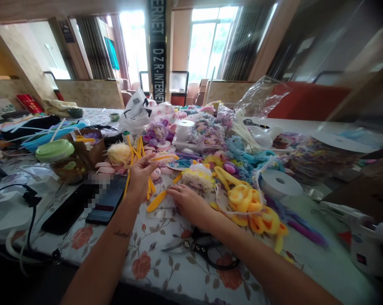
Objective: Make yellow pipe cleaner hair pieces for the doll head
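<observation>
My left hand point(140, 170) pinches a long, flat yellow piece with a pale edge point(166, 157), which points right from the fingertips. Lower down, the fingers of my right hand point(189, 202) are pressed together at the end of a fuzzy yellow strip point(156, 201) on the tablecloth. Just beyond that hand sits a doll head with yellow hair point(196, 181). Several orange-yellow stems point(137, 148) stand and lie behind my left hand. Black-handled scissors point(207, 253) lie below my right wrist, and a heap of fluffy yellow cord point(245, 199) is to its right.
Two dark phones point(107, 201) and a green-lidded cup point(56, 154) are at left, near white chargers and cables point(16, 203). Doll heads with curly hair point(210, 137) pile up at the back. A white spool point(280, 184) and a white glue gun point(353, 228) are at right.
</observation>
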A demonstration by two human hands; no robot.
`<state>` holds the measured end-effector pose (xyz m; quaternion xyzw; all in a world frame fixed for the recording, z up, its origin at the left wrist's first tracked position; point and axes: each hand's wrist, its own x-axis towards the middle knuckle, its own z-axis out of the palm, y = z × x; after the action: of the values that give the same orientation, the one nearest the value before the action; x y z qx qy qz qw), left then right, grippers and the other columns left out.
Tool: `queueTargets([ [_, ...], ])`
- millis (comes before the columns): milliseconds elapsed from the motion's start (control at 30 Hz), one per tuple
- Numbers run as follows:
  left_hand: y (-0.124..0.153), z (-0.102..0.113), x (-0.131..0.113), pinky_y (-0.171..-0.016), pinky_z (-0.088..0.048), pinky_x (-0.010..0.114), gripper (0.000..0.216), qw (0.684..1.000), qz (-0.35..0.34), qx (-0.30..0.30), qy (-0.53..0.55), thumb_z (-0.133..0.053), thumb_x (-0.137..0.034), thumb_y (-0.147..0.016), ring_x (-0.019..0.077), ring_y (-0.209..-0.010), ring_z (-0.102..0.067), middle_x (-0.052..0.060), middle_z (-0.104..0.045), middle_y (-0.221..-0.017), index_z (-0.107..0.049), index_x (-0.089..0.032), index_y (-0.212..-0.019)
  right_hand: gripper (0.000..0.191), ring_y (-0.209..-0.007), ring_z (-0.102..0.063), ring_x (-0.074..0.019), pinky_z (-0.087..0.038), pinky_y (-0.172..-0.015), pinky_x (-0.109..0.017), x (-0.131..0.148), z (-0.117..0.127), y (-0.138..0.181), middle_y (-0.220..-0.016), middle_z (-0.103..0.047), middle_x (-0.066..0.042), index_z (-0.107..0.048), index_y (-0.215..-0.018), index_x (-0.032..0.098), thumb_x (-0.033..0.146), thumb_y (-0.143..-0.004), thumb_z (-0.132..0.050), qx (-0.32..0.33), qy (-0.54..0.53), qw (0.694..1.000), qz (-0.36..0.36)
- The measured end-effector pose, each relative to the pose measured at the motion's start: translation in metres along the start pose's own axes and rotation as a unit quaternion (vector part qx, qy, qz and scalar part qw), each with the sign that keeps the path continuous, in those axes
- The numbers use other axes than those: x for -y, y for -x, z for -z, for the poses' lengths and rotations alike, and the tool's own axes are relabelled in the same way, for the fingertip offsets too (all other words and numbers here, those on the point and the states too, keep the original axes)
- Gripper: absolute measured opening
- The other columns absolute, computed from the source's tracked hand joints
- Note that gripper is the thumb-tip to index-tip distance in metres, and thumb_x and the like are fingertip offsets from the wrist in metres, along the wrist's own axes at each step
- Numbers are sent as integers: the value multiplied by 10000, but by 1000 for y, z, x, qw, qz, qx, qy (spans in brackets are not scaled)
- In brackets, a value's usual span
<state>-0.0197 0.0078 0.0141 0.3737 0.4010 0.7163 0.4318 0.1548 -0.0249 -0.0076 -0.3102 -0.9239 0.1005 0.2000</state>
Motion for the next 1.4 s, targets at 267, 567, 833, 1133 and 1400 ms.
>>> queueTargets([
  [267, 15, -12, -3, -452, -371, 169, 445, 994, 37, 91, -50, -786, -221, -604, 60, -499, -482, -38, -603, -614, -706, -157, -1037, 103, -826, -570, -230, -448, -802, -337, 9, -12, -27, -845, -647, -106, -642, -844, 127, 95, -813, -549, 82, 142, 985, 59],
  [567, 21, -16, 4, -714, -489, 236, 417, 981, 28, 183, -61, -777, -211, -631, 145, -795, -618, 39, -703, -889, -702, -157, -1038, 157, -806, -579, -215, -454, -722, -322, 4, 27, 40, -861, -624, -107, -611, -848, 137, 105, -869, -459, 18, 120, 992, 22],
  [833, 31, -24, 7, -587, -454, 211, 437, 963, 63, 245, -91, -794, -219, -615, 113, -648, -568, 25, -681, -786, -693, -144, -1034, 138, -473, -436, -91, -360, -450, -215, 1, 62, 80, -602, -478, 53, -523, -884, 193, 324, -882, -478, -156, -363, 881, -260],
  [1133, 37, -27, 19, -612, -466, 221, 435, 955, 97, 273, -67, -808, -209, -607, 123, -698, -580, 40, -680, -853, -693, -143, -1021, 156, -709, -614, -146, -521, -685, -283, -16, 60, 73, -797, -657, -20, -689, -722, 190, 303, -671, -783, -318, -495, 766, -260],
  [1400, 52, -38, 20, -693, -505, 233, 414, 949, 113, 294, -15, -804, -136, -602, 157, -802, -641, 67, -714, -954, -702, -141, -1004, 46, -809, -626, -153, -546, -680, -246, -5, 38, 78, -863, -653, -27, -683, -756, 216, 180, -765, -709, -424, -261, 847, -186],
])
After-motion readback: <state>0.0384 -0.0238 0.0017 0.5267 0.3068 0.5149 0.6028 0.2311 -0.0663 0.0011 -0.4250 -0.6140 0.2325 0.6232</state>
